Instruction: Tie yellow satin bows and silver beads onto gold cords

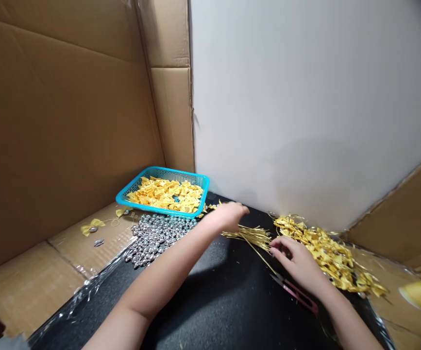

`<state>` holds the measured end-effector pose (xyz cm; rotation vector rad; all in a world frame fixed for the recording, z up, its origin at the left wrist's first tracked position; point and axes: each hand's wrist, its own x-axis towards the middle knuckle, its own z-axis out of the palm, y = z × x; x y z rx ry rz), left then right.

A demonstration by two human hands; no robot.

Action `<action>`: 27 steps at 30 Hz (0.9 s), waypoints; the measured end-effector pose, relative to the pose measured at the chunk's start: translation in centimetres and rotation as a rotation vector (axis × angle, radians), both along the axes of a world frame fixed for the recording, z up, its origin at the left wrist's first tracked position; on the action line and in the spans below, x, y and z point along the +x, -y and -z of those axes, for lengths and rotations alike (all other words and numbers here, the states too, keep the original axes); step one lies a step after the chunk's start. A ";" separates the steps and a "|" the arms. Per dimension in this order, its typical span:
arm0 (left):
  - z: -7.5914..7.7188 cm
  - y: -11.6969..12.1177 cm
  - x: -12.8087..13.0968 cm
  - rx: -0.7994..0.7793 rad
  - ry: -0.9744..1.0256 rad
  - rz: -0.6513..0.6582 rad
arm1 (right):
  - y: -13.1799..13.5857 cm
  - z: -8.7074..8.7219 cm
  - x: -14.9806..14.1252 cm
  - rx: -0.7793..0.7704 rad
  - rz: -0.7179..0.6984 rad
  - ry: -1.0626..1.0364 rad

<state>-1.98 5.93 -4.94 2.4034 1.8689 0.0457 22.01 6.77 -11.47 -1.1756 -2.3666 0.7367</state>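
My left hand (232, 216) reaches over the far left side of a bundle of gold cords (252, 236). Its fingers point right and look stretched out; its palm side is hidden. At the right end of the bundle is my right hand (294, 256), fingers curled, with thumb and forefinger pinched at the cord tips. A single gold cord slants out of the bundle toward a pair of thread snips (297, 294) with a reddish handle, which lies below my right hand. Just beyond that hand is a heap of gold ribbon bows (323, 253).
A blue plastic basket (123, 198) of yellow bows stands at the back left. Before it spreads a pile of shiny silver beads (152, 238). A loose bow (92, 226) lies on cardboard at left. Cardboard walls (68, 107) and a white panel (286, 97) enclose the black work surface (210, 306).
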 end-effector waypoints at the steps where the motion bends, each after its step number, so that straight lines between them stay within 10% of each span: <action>1: -1.1 0.1 -1.7 0.042 0.000 -0.079 | 0.1 -0.3 0.0 0.014 0.001 -0.001; 5: -3.4 0.3 -9.1 0.176 -0.035 -0.472 | 0.7 -1.2 0.1 0.052 -0.014 -0.002; 11: -0.2 -1.3 -14.0 0.025 -0.009 -0.815 | 1.3 -1.4 -0.3 0.078 -0.053 0.015; 27: 1.3 -2.1 -16.8 -0.051 0.201 -0.737 | 5.6 -1.3 -4.9 -0.014 -0.100 0.001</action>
